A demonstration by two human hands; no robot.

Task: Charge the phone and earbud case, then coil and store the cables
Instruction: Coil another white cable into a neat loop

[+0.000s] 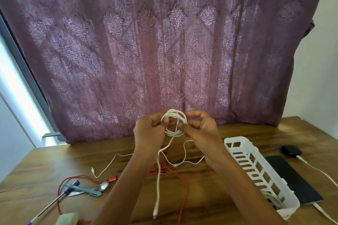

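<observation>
Head view: centre frame, left hand [150,130] and right hand [200,129] both pinch a thick white cable coil [174,115] above the wooden table [54,160], holding the loops together while the tail dangles. At right sits a white slotted plastic basket [236,144], likely for storage. Beyond it lie a black phone [292,181] and a round black earbud case [290,150], apparently plugged in.

Wooden table [36,160] bears red cable [184,193], basket [256,166], phone [292,181], pen [53,202].
</observation>
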